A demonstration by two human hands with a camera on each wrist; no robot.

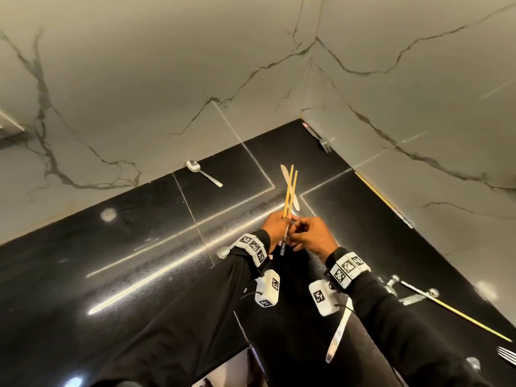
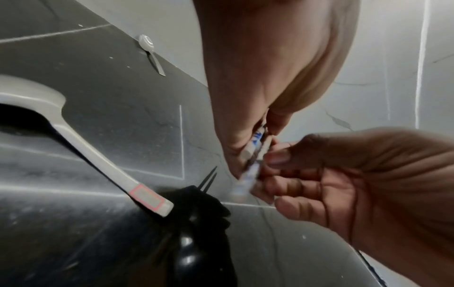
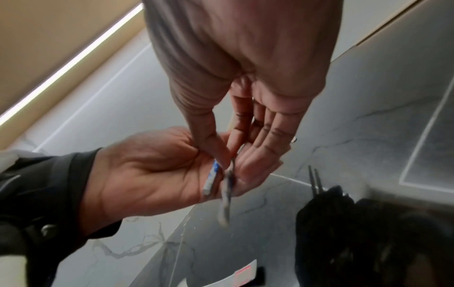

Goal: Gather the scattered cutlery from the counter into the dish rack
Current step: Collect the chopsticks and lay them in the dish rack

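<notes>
Over the black counter (image 1: pixel 111 261) my left hand (image 1: pixel 277 224) grips a pair of yellow chopsticks (image 1: pixel 288 189) that point up and away. My right hand (image 1: pixel 308 233) meets it and pinches their blue-and-white lower ends (image 2: pixel 245 178) between thumb and fingers. In the right wrist view those ends (image 3: pixel 211 180) lie across my left palm (image 3: pixel 152 170). A pale knife (image 1: pixel 284 173) lies on the counter behind the chopsticks. A metal spoon (image 1: pixel 195 166) rests by the back wall and a fork (image 1: pixel 324 143) lies in the corner. The dish rack is in none of the views.
Marble walls (image 1: pixel 167 79) close the counter at the back and right. A single chopstick (image 1: pixel 458 312), a flat knife (image 1: pixel 339 333) and fork tines (image 1: pixel 506 356) lie at the right front. A white spoon (image 2: pixel 73 136) lies under my left wrist.
</notes>
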